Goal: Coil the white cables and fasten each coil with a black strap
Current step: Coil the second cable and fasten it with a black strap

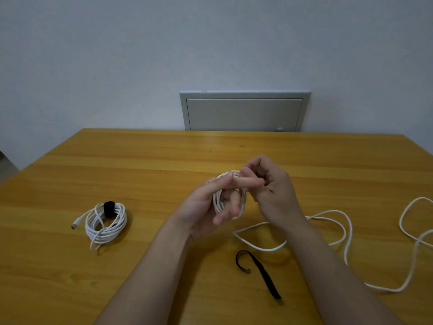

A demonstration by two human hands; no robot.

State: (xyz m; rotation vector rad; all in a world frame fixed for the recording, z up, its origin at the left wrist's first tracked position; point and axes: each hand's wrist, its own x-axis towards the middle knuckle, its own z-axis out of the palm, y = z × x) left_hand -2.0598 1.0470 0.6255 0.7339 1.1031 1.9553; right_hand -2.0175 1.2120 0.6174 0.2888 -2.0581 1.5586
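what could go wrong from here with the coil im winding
1. The loose cable trails across the table in crossing loops, so it may knot or snag as the right hand feeds it in.
2. The half-wound coil sits only on the fingers of the left hand. It could spring open if a hand lets go to fetch the black strap.

White cables: two. One coiled cable (105, 227) lies at the left; one part-wound cable (218, 202) is at the centre, its loose length trailing right.
Black straps: two. One wrapped strap (109, 208) sits on the coiled cable; one loose strap (263, 274) lies near, right of centre.
Hands: two, a left hand (206, 207) and a right hand (269, 191).
Tables: one wooden table (140, 160).
Wall panels: one grey panel (243, 113), far side.
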